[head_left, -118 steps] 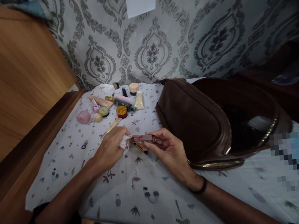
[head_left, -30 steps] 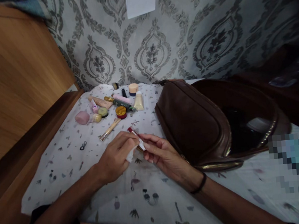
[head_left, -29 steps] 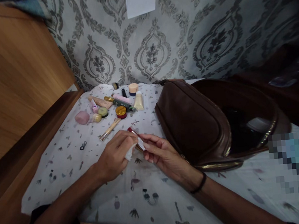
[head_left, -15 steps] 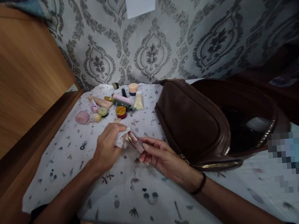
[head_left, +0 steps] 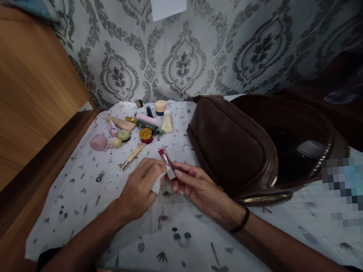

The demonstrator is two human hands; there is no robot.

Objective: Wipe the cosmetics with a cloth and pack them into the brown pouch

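Between the thumb and fingers of my right hand [head_left: 194,185] is a small clear tube with a dark red end [head_left: 167,162], likely lip gloss or lipstick, tilted with its red end away from me. My left hand [head_left: 143,184] is closed on a crumpled white tissue [head_left: 158,181], which presses against the side of the tube. Just beyond my left hand, a slim beige tube with a metallic cap [head_left: 133,156] lies on the patterned cloth. A round jar with a gold lid and red base [head_left: 146,135] sits past it.
Several cosmetics lie at the back, among them a pink sponge-like piece [head_left: 98,142], a dark green tube [head_left: 147,126], a cream tube [head_left: 167,122] and a peach-lidded jar [head_left: 161,107]. An unzipped brown leather bag [head_left: 229,144] stands on the right. Wooden furniture [head_left: 25,90] borders the left.
My left hand with the tissue has moved right and slightly down, along the tube's side. The tube's red end now shows, and the beige tube on the cloth is uncovered.
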